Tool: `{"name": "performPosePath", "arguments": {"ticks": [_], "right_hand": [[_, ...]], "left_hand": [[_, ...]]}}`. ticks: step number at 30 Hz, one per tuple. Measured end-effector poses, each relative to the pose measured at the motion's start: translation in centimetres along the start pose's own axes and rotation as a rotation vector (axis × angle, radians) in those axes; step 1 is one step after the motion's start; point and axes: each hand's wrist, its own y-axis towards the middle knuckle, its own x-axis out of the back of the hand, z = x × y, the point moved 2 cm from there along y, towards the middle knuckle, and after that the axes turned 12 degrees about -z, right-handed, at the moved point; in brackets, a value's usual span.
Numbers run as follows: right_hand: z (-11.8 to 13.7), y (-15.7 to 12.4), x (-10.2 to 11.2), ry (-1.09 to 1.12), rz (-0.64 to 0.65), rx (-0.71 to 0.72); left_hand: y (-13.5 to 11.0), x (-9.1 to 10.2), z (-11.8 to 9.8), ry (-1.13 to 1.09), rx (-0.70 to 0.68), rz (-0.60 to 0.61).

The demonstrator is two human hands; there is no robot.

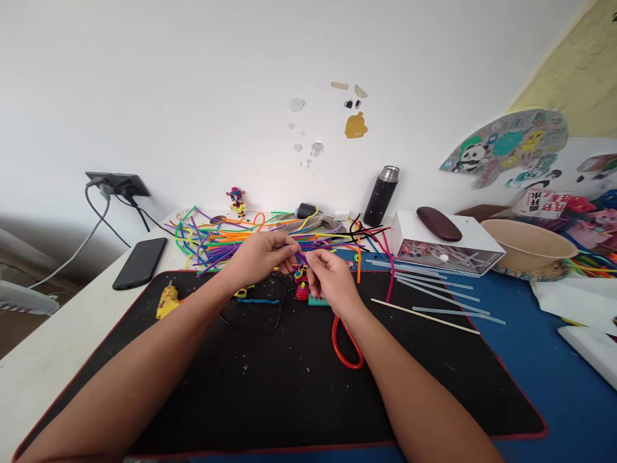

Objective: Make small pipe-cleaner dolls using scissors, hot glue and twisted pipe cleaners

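A short purple pipe cleaner point(302, 256) is pinched at both ends between my two hands above the black mat point(270, 399). My left hand point(264, 256) closes on it from the left with thumb and forefinger. On the other side, my right hand point(333, 275) grips it with curled fingers. Just beneath lie small pink and yellow pieces point(302, 291) and a teal item point(317, 300), partly covered by my right hand. Red-handled scissors point(346, 350) rest under my right wrist, their blades hidden. A blue twisted piece point(259, 301) lies below my left hand.
A pile of coloured pipe cleaners point(216, 244) spreads along the wall. A black thermos point(380, 196) stands beside a white drawer box point(446, 241). Glue sticks point(448, 292) and a wooden stick point(424, 316) lie right, a yellow glue gun point(168, 302) and phone point(139, 263) left.
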Motion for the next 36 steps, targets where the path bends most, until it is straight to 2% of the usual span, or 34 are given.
{"name": "performPosePath", "arguments": {"ticks": [5, 9, 12, 16, 22, 30, 36], "right_hand": [[-0.4, -0.1, -0.1, -0.078, 0.009, 0.08], [-0.2, -0.5, 0.0, -0.181, -0.019, 0.189], [0.4, -0.5, 0.2, -0.186, -0.049, 0.214], [0.9, -0.1, 0.8, -0.145, -0.073, 0.201], [1.2, 0.2, 1.0, -0.143, -0.04, 0.195], [1.3, -0.5, 0.4, -0.17, 0.039, 0.163], [1.1, -0.7, 0.1, -0.163, 0.03, 0.143]], "left_hand": [[0.2, 0.2, 0.1, -0.105, 0.081, -0.024], [0.2, 0.0, 0.1, -0.208, 0.139, -0.021], [0.2, -0.3, 0.1, -0.291, 0.161, -0.003], [0.2, -0.7, 0.0, -0.414, 0.162, 0.064], [0.2, -0.7, -0.2, -0.46, 0.138, 0.128], [0.6, -0.9, 0.7, -0.569, 0.202, 0.041], [0.8, -0.7, 0.9, -0.553, 0.208, 0.035]]}}
